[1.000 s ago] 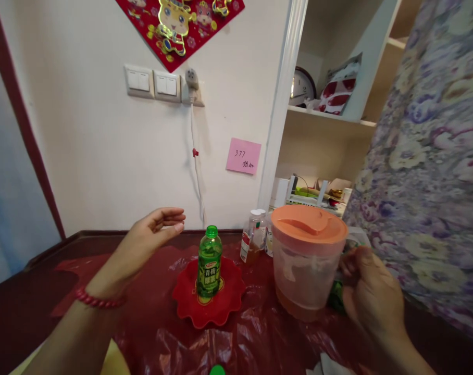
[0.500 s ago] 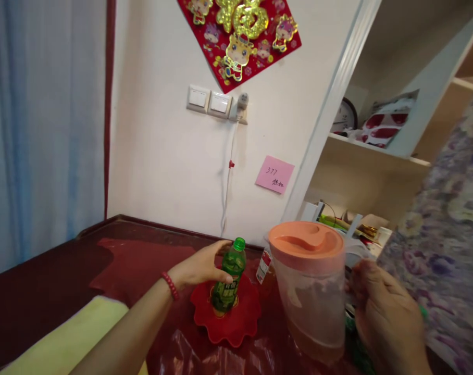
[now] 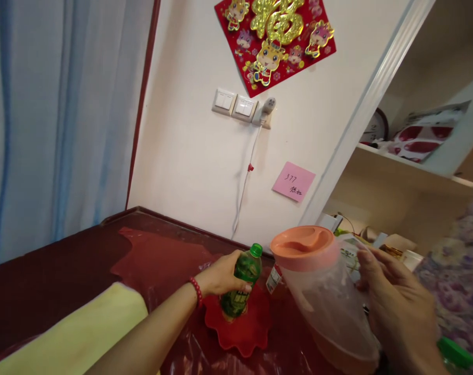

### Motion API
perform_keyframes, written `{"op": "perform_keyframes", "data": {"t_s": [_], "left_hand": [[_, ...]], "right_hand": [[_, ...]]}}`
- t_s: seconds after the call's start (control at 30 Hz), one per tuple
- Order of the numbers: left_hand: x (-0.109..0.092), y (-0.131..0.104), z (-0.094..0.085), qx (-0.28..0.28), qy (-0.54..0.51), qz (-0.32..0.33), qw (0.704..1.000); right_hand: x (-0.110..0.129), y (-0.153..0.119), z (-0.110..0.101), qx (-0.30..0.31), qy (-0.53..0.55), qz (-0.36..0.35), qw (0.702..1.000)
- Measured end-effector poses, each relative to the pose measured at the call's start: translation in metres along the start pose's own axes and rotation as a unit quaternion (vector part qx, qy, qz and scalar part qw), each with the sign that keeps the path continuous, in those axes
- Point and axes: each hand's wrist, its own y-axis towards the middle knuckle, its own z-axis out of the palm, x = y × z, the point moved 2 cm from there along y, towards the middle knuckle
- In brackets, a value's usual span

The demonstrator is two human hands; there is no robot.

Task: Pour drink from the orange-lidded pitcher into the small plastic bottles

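Observation:
My left hand (image 3: pixel 225 275), with a red bead bracelet at the wrist, is wrapped round a green drink bottle (image 3: pixel 247 268) with a green cap. The bottle stands on a red scalloped plate (image 3: pixel 252 341), leaning slightly. My right hand (image 3: pixel 400 297) grips the handle of a clear plastic pitcher (image 3: pixel 318 297) with an orange lid. The pitcher is tilted to the left, with some liquid low inside it. Its handle is partly hidden by my fingers.
A yellow cloth (image 3: pixel 84 328) lies at the left on the dark red table (image 3: pixel 57 271). Behind the pitcher is a small container with a red and white label (image 3: pixel 274 278). A green lid (image 3: pixel 454 351) shows at lower right. Shelves (image 3: pixel 416 169) stand at the right; a cord (image 3: pixel 246 190) hangs on the wall.
My left hand has closed round the bottle. The pitcher has gone from nearly upright to tilted left, its handle still in my right hand. The view has shifted, moving the scene rightward.

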Motion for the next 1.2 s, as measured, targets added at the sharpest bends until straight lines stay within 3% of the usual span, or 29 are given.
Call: {"op": "perform_keyframes", "data": {"t_s": [0.17, 0.43, 0.73, 1.0, 1.2], "left_hand": [[-0.006, -0.003, 0.0, 0.003, 0.005, 0.005, 1.0], [-0.01, -0.005, 0.0, 0.002, 0.017, -0.002, 1.0], [-0.001, -0.002, 0.002, 0.014, 0.016, 0.006, 1.0], [-0.004, -0.002, 0.001, 0.019, 0.023, 0.018, 0.999], [-0.005, -0.002, 0.001, 0.019, 0.032, 0.014, 0.999]], "right_hand": [[0.019, 0.008, 0.007, 0.013, -0.037, 0.015, 0.999], [0.019, 0.02, 0.025, 0.036, -0.044, 0.004, 0.998], [0.016, 0.032, 0.028, 0.043, -0.102, -0.034, 0.993], [0.043, 0.032, 0.034, 0.066, -0.11, -0.005, 0.992], [0.045, 0.038, 0.035, 0.076, -0.122, -0.028, 0.989]]}}
